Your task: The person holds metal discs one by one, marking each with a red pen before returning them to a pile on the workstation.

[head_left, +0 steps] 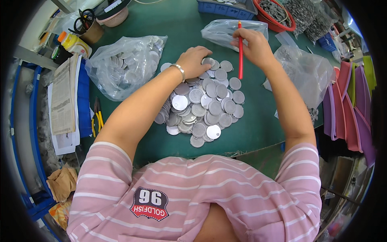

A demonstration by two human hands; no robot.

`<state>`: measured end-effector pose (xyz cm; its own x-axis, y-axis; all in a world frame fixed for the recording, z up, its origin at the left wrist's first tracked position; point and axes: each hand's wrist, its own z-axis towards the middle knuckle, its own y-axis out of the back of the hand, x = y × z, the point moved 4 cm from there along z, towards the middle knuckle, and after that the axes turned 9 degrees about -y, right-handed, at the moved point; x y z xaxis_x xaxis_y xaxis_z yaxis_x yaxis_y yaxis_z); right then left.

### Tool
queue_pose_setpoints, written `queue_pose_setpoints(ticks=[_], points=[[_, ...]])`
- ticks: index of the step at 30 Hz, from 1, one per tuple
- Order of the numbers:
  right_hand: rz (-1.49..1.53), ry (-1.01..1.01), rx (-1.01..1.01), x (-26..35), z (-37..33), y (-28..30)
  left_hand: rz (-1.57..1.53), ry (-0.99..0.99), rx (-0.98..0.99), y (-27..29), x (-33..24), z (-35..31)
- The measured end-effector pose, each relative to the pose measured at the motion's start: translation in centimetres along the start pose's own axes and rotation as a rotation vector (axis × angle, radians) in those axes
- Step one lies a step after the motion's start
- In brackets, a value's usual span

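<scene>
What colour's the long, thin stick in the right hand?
The stick is mostly red, best in head view.

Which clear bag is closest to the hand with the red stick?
The top-middle clear bag, partly hidden behind the right hand. The bag of silver discs, beside the left arm, and the crumpled bag beside the right arm lie farther off.

Saw round silver-grey discs, several with small tabs, heaped loosely, overlapping on the green table; saw a slim red pen-like stick, orange-tipped, gripped in the right hand.
</scene>
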<state>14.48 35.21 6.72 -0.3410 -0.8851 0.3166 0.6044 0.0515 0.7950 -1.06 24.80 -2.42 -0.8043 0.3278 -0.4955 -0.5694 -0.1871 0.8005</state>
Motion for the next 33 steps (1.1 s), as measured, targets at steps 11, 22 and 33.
queue_pose_setpoints(ticks=[11, 22, 33], points=[[0.613, -0.624, -0.259, 7.6, -13.9, 2.3, 0.267, -0.182, 0.112, 0.4, -0.6, -0.4], [1.111, -0.799, -0.084, 13.5, -13.1, -2.2, -1.142, 0.761, -0.336, 4.4, -8.0, -10.5], [1.317, -0.855, 0.218, 17.0, -12.9, -5.7, -1.181, 0.759, -0.421, 5.0, -10.2, -16.4]])
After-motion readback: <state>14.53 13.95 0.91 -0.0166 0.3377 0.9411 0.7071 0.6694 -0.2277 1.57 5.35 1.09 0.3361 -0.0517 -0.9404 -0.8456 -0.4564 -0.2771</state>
